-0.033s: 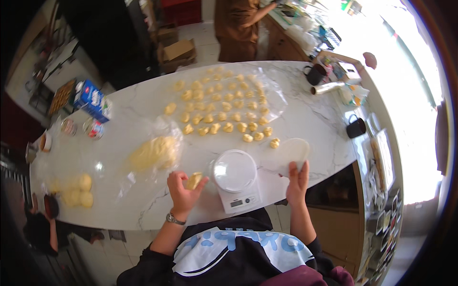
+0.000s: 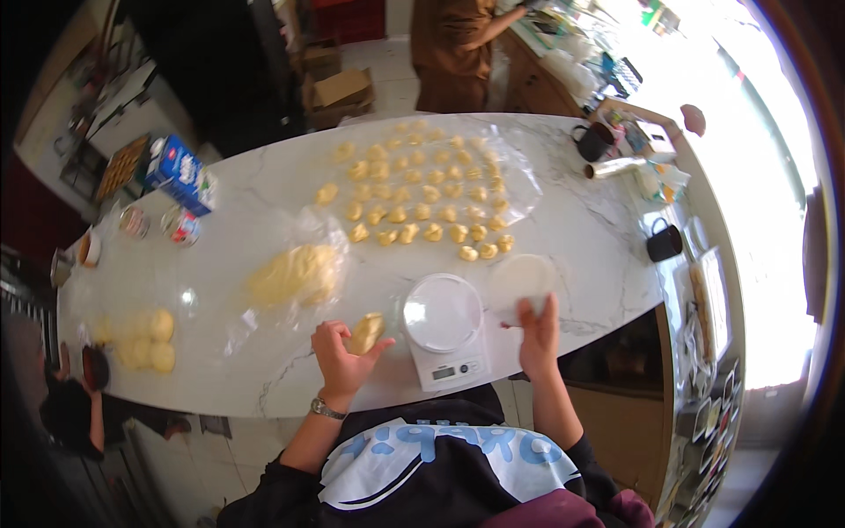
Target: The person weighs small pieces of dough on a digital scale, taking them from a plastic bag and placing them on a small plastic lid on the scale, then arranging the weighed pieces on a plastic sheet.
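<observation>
My left hand [image 2: 341, 363] is closed round a piece of yellow dough [image 2: 366, 334], holding it just left of a white kitchen scale [image 2: 451, 365]. The scale's round clear plate [image 2: 443, 312] carries nothing. To the right of the scale, my right hand [image 2: 540, 339] has its fingertips over the near edge of a pale, translucent, round-edged dough scraper [image 2: 521, 280]; its thumb is partly hidden. Beyond the scale lie many small dough pieces [image 2: 433, 232] in loose rows, the far ones under clear plastic film [image 2: 521, 180]. A large dough mass [image 2: 299, 275] rests under plastic to the left.
Smooth dough balls [image 2: 158, 339] sit at the table's left end, near another person's hand by a dark bowl [image 2: 95, 368]. A blue carton [image 2: 180, 176] and jars [image 2: 180, 226] stand far left, dark mugs [image 2: 664, 240] at right. Someone in brown [image 2: 451, 53] stands beyond the table.
My right hand and the scraper have shifted left toward the scale. The dough piece that lay beside the scraper no longer shows. My left hand still holds its dough. The view has shifted slightly.
</observation>
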Motion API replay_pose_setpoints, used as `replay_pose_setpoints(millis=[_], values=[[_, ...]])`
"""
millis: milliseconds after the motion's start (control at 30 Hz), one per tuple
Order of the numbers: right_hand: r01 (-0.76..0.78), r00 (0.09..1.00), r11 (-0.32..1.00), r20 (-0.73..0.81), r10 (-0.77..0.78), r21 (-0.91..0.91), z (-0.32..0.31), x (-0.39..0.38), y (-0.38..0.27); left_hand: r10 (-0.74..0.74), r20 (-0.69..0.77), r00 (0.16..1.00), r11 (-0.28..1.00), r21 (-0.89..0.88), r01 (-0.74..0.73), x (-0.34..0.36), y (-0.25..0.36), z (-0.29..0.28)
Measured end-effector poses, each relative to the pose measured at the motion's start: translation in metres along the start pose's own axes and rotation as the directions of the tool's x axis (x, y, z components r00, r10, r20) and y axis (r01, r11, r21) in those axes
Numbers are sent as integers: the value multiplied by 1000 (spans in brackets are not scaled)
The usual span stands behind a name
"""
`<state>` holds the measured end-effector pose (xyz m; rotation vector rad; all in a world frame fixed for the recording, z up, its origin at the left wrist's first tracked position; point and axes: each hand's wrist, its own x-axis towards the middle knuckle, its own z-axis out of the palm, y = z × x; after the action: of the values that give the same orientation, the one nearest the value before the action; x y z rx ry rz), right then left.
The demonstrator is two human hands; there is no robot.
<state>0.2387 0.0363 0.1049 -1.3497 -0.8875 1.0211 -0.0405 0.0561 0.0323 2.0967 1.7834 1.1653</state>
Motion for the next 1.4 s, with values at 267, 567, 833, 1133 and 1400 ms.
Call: replay_pose_setpoints(millis=[267, 567, 833, 1133, 1400], values=[[620, 527, 492, 789, 317, -612, 153, 14, -28, -8, 63, 998, 1000, -26, 9, -33, -25, -21], [746, 476, 373, 833, 281, -552, 166, -22, 22, 18, 69, 997, 992, -122, -10, -43, -25, -30], [498, 789, 546, 613, 37, -673, 104, -62, 52, 103, 206, 973, 897, -441, -1, -37, 0, -50], [122, 989, 946, -39, -140, -301, 39, -51, 7, 64, 742, 667, 73, -671, 738, 29, 44, 0], [53, 945, 955, -295, -143, -292, -10, -65, -3, -11, 310, 951, 854, -491, 171, -5, 4, -8]])
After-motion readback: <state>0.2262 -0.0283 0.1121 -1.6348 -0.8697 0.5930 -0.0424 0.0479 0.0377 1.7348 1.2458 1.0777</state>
